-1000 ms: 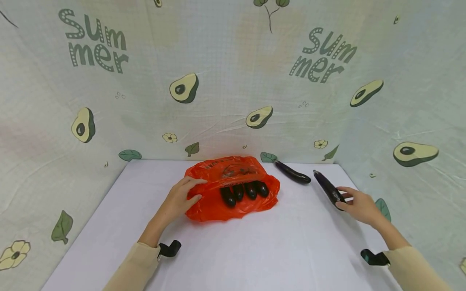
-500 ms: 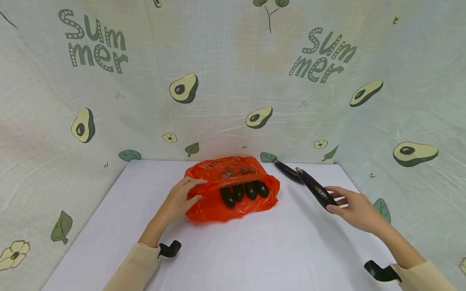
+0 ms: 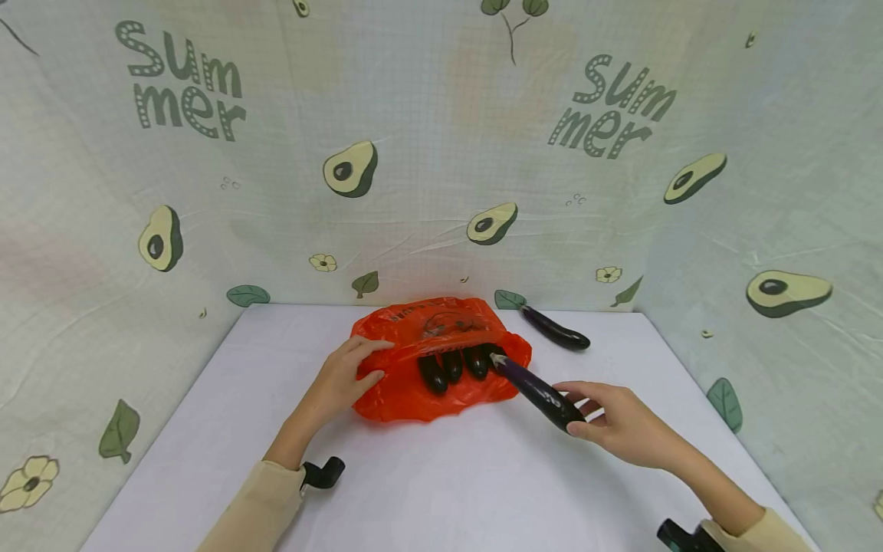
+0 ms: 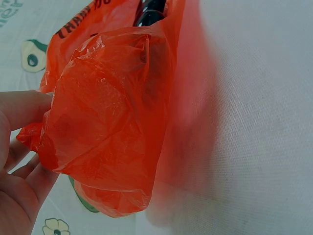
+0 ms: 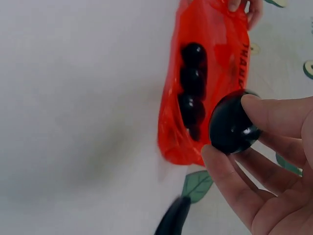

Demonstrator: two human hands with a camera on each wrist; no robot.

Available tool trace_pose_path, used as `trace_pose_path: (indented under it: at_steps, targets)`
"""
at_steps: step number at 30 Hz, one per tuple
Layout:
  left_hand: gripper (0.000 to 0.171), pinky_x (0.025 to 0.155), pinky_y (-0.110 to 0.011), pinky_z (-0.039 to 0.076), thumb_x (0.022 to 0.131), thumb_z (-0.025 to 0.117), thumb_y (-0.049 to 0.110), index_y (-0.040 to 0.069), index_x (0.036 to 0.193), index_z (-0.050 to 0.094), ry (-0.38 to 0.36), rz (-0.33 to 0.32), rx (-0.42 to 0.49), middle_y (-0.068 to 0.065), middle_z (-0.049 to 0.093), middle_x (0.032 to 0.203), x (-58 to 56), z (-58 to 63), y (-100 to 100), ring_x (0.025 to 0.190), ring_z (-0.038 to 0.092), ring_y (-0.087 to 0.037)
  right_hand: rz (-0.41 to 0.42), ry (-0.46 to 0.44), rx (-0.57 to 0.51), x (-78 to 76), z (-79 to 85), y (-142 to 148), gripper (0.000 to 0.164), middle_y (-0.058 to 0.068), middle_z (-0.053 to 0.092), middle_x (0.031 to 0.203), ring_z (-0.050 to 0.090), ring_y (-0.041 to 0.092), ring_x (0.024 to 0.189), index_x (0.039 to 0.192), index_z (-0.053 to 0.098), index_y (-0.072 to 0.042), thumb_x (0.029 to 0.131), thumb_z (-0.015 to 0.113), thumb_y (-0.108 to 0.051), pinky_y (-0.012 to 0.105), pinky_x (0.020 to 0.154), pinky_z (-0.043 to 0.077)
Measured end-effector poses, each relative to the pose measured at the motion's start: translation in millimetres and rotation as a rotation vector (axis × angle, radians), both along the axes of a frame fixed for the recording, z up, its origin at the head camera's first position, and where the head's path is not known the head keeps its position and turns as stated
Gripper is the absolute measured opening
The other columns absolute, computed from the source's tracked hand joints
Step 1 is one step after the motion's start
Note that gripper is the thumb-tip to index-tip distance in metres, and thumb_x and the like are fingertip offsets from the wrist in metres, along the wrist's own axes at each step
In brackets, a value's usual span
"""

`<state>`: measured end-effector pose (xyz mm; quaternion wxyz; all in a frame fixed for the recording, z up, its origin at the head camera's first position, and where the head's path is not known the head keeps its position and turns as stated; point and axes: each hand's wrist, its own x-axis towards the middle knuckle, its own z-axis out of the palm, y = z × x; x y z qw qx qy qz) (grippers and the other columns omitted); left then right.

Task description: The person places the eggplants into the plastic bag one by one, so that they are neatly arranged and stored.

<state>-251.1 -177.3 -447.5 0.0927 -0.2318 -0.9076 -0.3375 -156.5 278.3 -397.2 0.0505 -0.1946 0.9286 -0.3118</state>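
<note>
Purple-black eggplant in grip [image 3: 534, 391]: pinched at its blunt end between thumb and fingertips of the right hand [image 3: 614, 422]; no gap seen at the contact. Held by one end, the rest of its length runs free ahead of the fingers.
Stem end of held eggplant: ahead and left of that grip, overlapping the bag mouth in the head view; contact with anything there cannot be confirmed. Its direction appears chosen to line up with the opening.
Red plastic bag [image 3: 431, 406]: left of the right-hand grip, lying on its side, mouth facing the person.
Left hand [image 3: 345, 376]: at the bag's far side from the right-hand grip, pinching a fold of film between thumb and fingers; judged to steady the thin bag and hold the upper layer raised.
Bagged eggplants [image 3: 433, 376]: between the two grips; four rounded ends show, side by side, at the mouth.
Loose eggplant [image 3: 555, 330]: beyond the right-hand grip, untouched, on the white table [image 3: 441, 491] near the back edge.
Bag lettering [image 5: 243, 66]: "THANK" legible; remainder cut off or creased. No brand readable.
Printed cloth [image 3: 414, 100]: behind both grips; "summer" appears twice, among avocado, leaf and flower prints.
</note>
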Motion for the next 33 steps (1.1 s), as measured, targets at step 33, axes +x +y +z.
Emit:
trace_pose_path:
  at_steps: [33]
  targets:
    - [0.056,0.1,-0.047,0.06,0.091,0.084,0.008,0.022,0.142,0.066,-0.006,0.013,-0.008,-0.003,0.063,0.125,0.1,3.2,-0.5,0.119,0.063,-0.024,-0.025,0.104,-0.128,-56.1,-59.0,-169.3,0.05,0.009,0.074,0.12,0.069,0.021,0.098,0.14,0.068,-0.008,0.092,0.082,-0.016,0.033,0.08,0.059]
